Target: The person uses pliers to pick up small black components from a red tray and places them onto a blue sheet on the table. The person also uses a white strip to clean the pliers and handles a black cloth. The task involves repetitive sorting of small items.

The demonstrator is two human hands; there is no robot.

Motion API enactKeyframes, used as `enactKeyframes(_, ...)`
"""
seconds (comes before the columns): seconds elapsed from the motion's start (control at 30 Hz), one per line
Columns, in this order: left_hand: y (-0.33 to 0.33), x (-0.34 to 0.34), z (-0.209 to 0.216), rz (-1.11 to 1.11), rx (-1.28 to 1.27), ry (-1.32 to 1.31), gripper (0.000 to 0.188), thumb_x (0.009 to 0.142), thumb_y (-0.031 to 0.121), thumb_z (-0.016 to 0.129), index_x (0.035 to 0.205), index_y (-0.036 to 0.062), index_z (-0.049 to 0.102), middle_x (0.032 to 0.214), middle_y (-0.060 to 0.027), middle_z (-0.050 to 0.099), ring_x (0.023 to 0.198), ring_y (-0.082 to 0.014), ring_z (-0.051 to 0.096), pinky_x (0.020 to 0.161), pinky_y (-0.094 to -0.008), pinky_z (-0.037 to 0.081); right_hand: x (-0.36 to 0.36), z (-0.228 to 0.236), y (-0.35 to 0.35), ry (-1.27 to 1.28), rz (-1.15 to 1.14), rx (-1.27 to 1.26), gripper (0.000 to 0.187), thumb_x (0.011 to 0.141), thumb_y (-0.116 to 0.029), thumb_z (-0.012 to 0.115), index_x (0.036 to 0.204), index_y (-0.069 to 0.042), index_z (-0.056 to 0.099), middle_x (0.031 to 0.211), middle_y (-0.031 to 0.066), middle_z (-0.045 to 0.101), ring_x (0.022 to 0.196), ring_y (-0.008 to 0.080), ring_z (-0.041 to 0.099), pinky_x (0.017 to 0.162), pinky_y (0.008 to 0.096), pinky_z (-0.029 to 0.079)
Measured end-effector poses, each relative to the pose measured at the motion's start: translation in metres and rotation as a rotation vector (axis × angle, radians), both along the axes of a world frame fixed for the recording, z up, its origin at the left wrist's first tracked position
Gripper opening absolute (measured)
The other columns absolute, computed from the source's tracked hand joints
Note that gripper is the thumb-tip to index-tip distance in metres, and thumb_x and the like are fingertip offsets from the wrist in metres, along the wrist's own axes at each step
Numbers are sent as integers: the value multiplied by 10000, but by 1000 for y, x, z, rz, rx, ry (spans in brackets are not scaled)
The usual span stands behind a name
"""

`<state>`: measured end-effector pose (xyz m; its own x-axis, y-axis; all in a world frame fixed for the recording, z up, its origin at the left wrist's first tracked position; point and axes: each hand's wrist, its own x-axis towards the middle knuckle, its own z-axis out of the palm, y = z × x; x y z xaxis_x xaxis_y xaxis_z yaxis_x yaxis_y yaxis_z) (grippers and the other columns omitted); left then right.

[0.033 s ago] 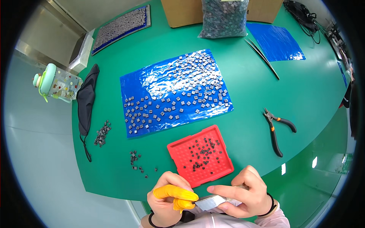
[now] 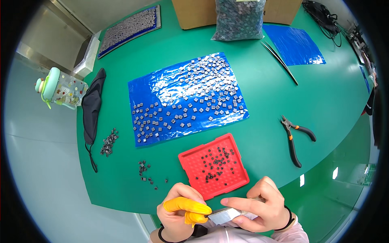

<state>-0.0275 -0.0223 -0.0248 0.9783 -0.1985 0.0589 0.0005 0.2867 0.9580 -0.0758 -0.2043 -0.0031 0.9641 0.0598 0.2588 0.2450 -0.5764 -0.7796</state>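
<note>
There, the left hand (image 2: 177,212), in yellow finger covers (image 2: 186,205), clamped a tiny dark piece (image 2: 207,216) just left of the silvery blade (image 2: 224,216), which ran left-to-right, pinched in the right hand (image 2: 265,206)!

A bottle (image 2: 67,90) was just beside a mask (image 2: 92,106) near the left edge of the counter (image 2: 261,99); cables (image 2: 323,19) lay right of a box (image 2: 194,15).

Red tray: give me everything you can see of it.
The red tray is shallow and roughly square, apparently plastic, with a raised rim, a notched outline and a bumpy floor. It lies flat on the green table, turned slightly, nearer than the blue sheet. Small dark pieces lie loose in it, thickest around the middle. The left hand is close by its near corner; contact can't be told.
</note>
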Motion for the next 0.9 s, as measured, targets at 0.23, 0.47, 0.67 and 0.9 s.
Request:
enactKeyframes(0.23, 2, -1, -4, -23, -24, 26, 260, 765, 208, 754, 734, -20, 632, 774, -78, 534, 663, -161, 505, 567, -254, 369, -4, 0, 0, -50, -47, -139, 295, 727, -359, 704, 969, -196, 745, 719, -9, 341, 614, 138, 367, 563, 270, 289)
enactKeyframes(0.47, 0, -3, 5, -101, -8, 139, 226, 781, 182, 744, 748, -11, 632, 783, -65, 534, 665, -151, 507, 583, -249, 377, -8, -10, -2, -107, -81, -118, 310, 729, -405, 702, 971, -215, 740, 726, -9, 340, 629, 145, 372, 575, 277, 300)
enactKeyframes(0.67, 0, -3, 8, -133, -121, 246, 211, 791, 166, 737, 757, -15, 633, 794, -62, 529, 671, -147, 507, 573, -248, 380, -9, -13, -5, -110, -160, -108, 294, 761, -434, 671, 924, -196, 729, 717, -8, 337, 624, 151, 372, 557, 280, 307)
enactKeyframes(0.9, 0, -4, 12, -143, -55, 209, 194, 778, 144, 747, 781, -23, 648, 806, -63, 533, 683, -146, 515, 585, -240, 384, 2, -2, -1, 22, -102, 319, 385, 723, -412, 763, 891, -71, 705, 691, 7, 464, 578, 140, 426, 517, 271, 336)
